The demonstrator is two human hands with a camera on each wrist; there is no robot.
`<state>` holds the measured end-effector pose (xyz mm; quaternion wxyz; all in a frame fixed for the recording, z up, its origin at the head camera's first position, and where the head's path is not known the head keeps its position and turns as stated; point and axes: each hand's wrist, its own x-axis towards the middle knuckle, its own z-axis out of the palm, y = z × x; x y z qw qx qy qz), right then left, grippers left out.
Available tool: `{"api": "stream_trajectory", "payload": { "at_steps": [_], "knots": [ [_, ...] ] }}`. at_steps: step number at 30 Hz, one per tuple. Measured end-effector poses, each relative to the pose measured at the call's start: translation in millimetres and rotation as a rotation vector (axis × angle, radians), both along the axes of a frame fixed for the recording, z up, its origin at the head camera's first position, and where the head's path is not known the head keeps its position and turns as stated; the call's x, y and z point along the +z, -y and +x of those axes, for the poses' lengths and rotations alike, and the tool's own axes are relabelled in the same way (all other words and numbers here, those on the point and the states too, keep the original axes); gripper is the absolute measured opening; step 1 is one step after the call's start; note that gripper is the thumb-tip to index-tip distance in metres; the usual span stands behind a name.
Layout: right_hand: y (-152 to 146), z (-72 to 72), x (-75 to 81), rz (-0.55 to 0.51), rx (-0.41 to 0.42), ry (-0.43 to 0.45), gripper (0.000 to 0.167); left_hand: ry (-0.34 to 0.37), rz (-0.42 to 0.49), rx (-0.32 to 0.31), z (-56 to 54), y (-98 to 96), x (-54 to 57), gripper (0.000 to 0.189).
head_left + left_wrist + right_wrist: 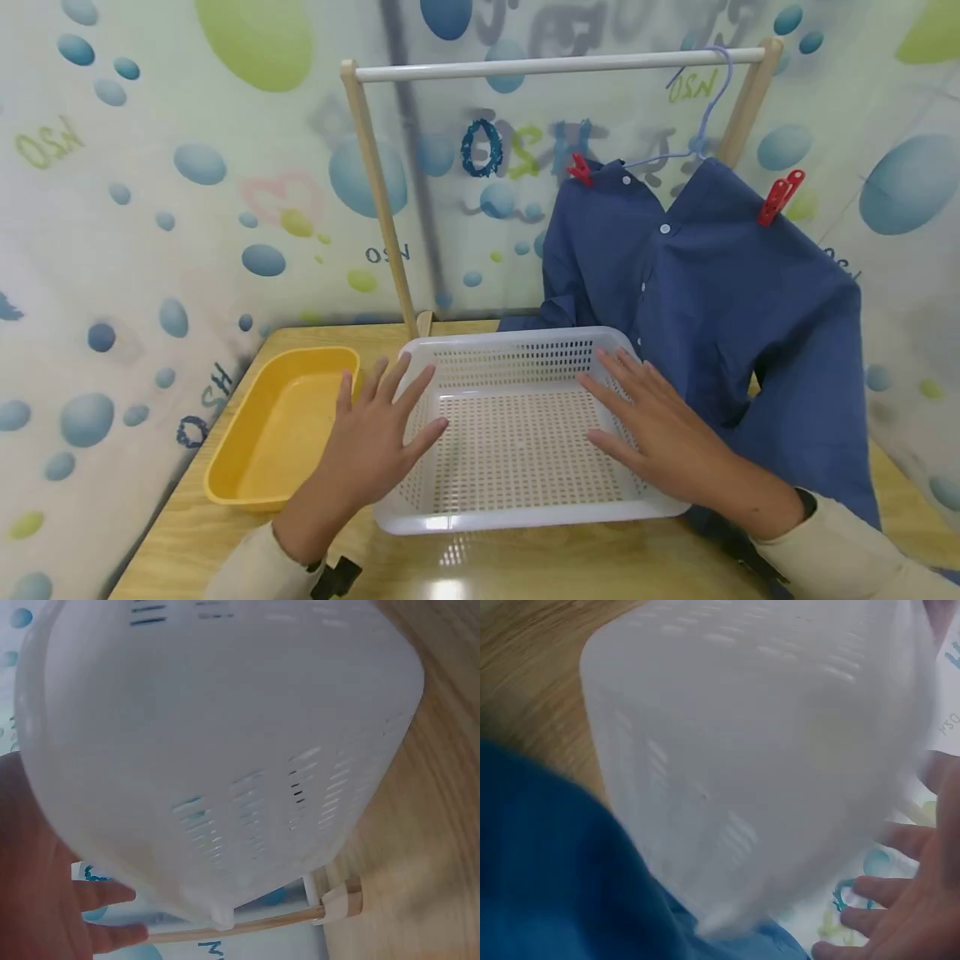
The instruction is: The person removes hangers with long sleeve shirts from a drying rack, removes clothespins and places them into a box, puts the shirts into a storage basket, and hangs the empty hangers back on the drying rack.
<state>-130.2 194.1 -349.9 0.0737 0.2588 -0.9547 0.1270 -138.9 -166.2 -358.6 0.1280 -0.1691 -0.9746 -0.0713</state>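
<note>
A white perforated plastic basket [525, 450] sits on the wooden table between my two hands. My left hand [375, 442] hovers over its left rim with fingers spread. Over the right rim is my right hand [652, 425], its fingers also straight and apart. Neither hand grips anything. Both wrist views show the outer wall of the basket [225, 750] close up, with the spread fingers beside its rim. To the right, a blue button-up shirt [675, 275] hangs on a light blue hanger [705, 125], with a red clothespin [580, 169] at one shoulder and another red clothespin [780, 197] at the other.
A yellow plastic tub [281, 425] stands on the table [180, 533] left of the basket. Behind, a drying rack with a white bar [525, 67] and wooden posts carries the hanger. The shirt's lower part drapes down right beside the basket. A patterned curtain [187, 250] closes off the back.
</note>
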Motion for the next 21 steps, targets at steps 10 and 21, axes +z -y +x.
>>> {"api": "stream_trajectory", "payload": {
  "at_steps": [10, 21],
  "knots": [
    [-54.3, 1.3, 78.8, -0.212, -0.104, -0.535, 0.046, -0.100, 0.163, 0.010, -4.1, 3.4, -20.0, 0.030],
    [-113.1, -37.7, 124.5, -0.241, -0.553, -0.309, 0.053, -0.077, 0.233, 0.032, -5.3, 11.7, -34.5, 0.030]
  ]
}}
